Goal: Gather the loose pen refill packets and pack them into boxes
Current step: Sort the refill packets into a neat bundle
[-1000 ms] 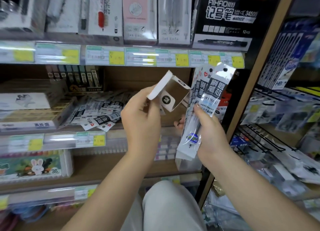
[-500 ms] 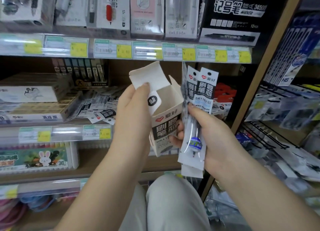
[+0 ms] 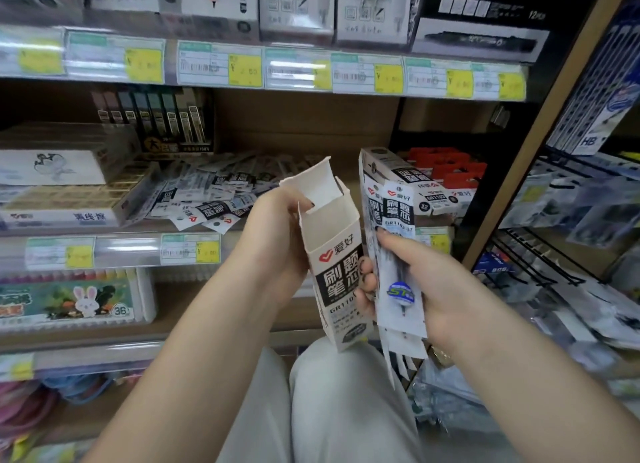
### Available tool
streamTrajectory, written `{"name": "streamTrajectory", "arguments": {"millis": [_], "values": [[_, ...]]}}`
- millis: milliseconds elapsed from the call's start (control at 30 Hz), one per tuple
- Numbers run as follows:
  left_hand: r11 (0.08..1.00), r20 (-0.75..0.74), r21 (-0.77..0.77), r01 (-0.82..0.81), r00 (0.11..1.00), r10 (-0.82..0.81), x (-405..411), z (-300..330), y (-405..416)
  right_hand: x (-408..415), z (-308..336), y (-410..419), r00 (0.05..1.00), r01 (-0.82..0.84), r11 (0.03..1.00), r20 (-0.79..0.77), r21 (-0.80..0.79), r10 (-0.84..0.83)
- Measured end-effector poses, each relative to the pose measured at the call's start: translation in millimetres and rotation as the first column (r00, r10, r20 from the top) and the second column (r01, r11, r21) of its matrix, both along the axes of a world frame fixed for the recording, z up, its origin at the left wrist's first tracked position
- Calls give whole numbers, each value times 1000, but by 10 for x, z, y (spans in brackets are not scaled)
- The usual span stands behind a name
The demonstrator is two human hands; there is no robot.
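Refill packets (image 3: pixel 394 254) bunched in the right hand (image 3: pixel 426 289), left hand (image 3: pixel 277 234) gripping the open box (image 3: pixel 336 275); more packets (image 3: pixel 214 199) loose on shelf (image 3: pixel 104 228).

A stationery shop: shelves (image 3: pixel 214 327) of boxed pens, edged with yellow price labels (image 3: pixel 244 70).

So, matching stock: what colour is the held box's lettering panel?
Black with white lettering on the white box, head view.

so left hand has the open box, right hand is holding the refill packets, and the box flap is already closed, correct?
Not quite. In the head view the box flap is open, pinned back by the left hand. The right hand does hold the refill packets beside it.
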State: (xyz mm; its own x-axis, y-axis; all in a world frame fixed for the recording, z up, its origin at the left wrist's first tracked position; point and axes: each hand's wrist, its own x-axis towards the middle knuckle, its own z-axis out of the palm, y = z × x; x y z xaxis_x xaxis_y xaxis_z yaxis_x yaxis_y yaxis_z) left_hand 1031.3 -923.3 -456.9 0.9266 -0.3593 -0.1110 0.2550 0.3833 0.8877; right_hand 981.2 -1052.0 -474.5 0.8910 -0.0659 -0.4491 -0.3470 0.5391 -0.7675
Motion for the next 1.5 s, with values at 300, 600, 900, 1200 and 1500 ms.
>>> {"name": "streamTrajectory", "arguments": {"millis": [300,600,900,1200,1500], "values": [[997,15,73,-39,999,38,127,-49,-65,-53,-4,-47,1000,-6,997,23,78,4],[991,23,109,-74,997,72,159,-74,-183,-35,359,-43,891,132,986,423,102,-164],[987,27,157,-45,999,42,135,-35,-245,142,698,129,538,411,911,819,-48,-199],[986,24,166,-2,1000,-2,80,-3,-258,278,536,32,467,632,704,884,-325,-12],[986,16,163,40,999,-43,78,1,-274,247,471,-61,516,590,656,844,-471,142]]}}
